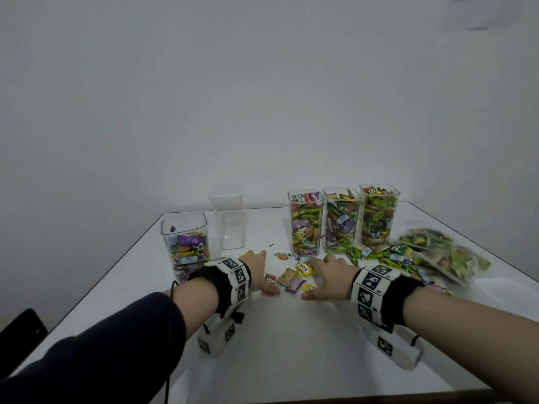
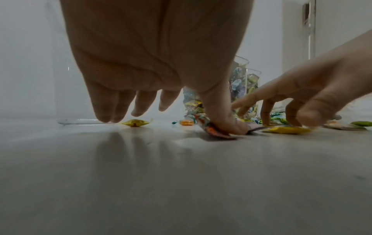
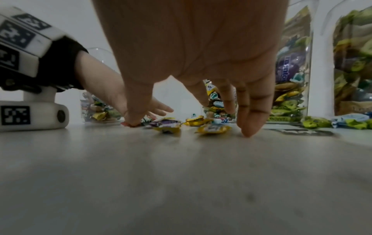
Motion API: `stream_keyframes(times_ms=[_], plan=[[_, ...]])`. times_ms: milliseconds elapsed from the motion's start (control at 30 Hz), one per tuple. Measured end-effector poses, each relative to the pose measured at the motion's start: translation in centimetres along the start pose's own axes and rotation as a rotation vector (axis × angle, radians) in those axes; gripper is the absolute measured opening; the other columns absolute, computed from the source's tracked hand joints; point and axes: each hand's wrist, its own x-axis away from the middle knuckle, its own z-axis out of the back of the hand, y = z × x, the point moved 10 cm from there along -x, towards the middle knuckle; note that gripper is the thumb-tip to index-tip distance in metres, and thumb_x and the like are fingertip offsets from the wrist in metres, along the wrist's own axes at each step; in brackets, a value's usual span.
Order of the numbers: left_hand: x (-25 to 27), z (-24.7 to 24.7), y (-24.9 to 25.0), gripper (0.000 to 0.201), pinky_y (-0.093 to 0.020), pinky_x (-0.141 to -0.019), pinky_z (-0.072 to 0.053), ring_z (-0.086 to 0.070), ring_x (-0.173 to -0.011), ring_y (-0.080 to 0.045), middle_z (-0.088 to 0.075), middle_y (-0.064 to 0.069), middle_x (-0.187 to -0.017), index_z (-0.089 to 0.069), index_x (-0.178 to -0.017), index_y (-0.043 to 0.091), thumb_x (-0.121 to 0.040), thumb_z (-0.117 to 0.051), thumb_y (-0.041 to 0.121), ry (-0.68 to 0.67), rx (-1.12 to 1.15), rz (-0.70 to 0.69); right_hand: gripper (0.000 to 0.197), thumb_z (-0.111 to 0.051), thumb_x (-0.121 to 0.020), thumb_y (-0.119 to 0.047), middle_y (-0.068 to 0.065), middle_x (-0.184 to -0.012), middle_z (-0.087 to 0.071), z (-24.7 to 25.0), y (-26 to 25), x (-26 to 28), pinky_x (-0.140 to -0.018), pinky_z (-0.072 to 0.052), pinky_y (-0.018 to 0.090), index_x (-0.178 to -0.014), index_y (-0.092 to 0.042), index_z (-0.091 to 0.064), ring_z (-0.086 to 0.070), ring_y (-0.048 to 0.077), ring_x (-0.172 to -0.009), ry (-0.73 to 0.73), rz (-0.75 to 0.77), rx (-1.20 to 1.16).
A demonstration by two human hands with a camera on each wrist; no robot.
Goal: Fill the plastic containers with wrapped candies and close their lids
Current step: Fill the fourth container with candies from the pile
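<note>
Both hands lie low over a small scatter of wrapped candies (image 1: 295,279) on the white table (image 1: 291,345). My left hand (image 1: 262,274) has its fingers spread and straight; in the left wrist view its thumb (image 2: 221,117) presses a red-orange candy (image 2: 213,132) onto the table, and a yellow candy (image 2: 135,122) lies near the fingertips. My right hand (image 1: 325,277) is spread too, fingertips (image 3: 249,125) touching the table beside yellow and purple candies (image 3: 211,128). A part-filled container (image 1: 186,246), an empty one (image 1: 227,217) and three full ones (image 1: 341,220) stand behind, all lidless.
Opened candy bags and a heap of green-wrapped candies (image 1: 437,252) lie at the right, behind my right wrist. A dark chair back (image 1: 20,333) shows off the table's left edge. The near half of the table holds only my forearms.
</note>
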Motion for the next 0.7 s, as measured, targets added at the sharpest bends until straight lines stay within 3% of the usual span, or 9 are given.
stream_keyframes(times_ms=[133,267,367,500,600,700], plan=[[-1.5,0.1,-0.1,0.118,-0.035,-0.115,-0.024,-0.021,-0.144,-0.027,-0.012,-0.015,-0.158,0.002,-0.152,0.013,-0.072,-0.068,0.064,0.001,0.058,-0.023,0.102,-0.065,-0.072,-0.066,0.014,-0.144,-0.028,0.1,-0.2,-1.1,-0.103,-0.036,0.041,-0.149,-0.021,-0.015,-0.033,0.035,-0.132,-0.001,-0.019,0.023],[-2.8,0.6,1.5,0.115,-0.028,-0.108,-0.028,-0.031,-0.139,-0.024,-0.028,-0.01,-0.154,-0.006,-0.152,0.014,-0.07,-0.078,0.05,0.038,0.148,-0.16,0.101,-0.072,-0.073,-0.053,0.02,-0.141,-0.03,1.3,-0.7,-2.5,-0.101,-0.04,0.037,-0.147,-0.01,-0.019,-0.04,0.034,-0.128,0.038,-0.001,-0.026],[-3.4,1.1,2.9,0.108,-0.028,-0.102,-0.035,-0.042,-0.127,-0.026,-0.039,-0.012,-0.14,-0.014,-0.152,0.021,-0.07,-0.08,0.044,0.094,0.109,-0.262,0.103,-0.073,-0.071,-0.056,0.019,-0.142,-0.032,1.6,-1.2,-3.2,-0.102,-0.038,0.033,-0.148,-0.013,-0.018,-0.041,0.032,-0.127,0.048,0.05,-0.075],[-3.9,0.9,3.3,0.095,-0.031,-0.104,-0.037,-0.042,-0.123,-0.026,-0.036,-0.01,-0.132,-0.026,-0.148,0.031,-0.07,-0.077,0.051,0.086,0.054,-0.308,0.091,-0.068,-0.071,-0.062,0.014,-0.138,-0.039,0.5,-1.8,-3.6,-0.102,-0.037,0.037,-0.143,-0.017,-0.033,-0.041,0.033,-0.125,-0.012,0.106,0.06],[-4.0,0.9,3.4,0.078,-0.032,-0.105,-0.036,-0.042,-0.122,-0.025,-0.037,-0.008,-0.131,-0.044,-0.138,0.03,-0.071,-0.077,0.05,0.077,0.048,-0.326,0.071,-0.072,-0.073,-0.052,0.013,-0.124,-0.048,0.8,-2.1,-3.6,-0.092,-0.043,0.032,-0.128,-0.012,-0.052,-0.049,0.03,-0.113,0.003,0.138,0.057],[-3.9,1.1,3.6,0.059,-0.032,-0.1,-0.039,-0.046,-0.117,-0.025,-0.045,-0.008,-0.125,-0.058,-0.121,0.022,-0.071,-0.079,0.043,0.095,0.062,-0.344,0.057,-0.075,-0.076,-0.037,0.01,-0.114,-0.055,1.3,-1.9,-3.5,-0.077,-0.039,0.023,-0.123,-0.009,-0.058,-0.054,0.027,-0.106,0.026,0.167,0.021]])
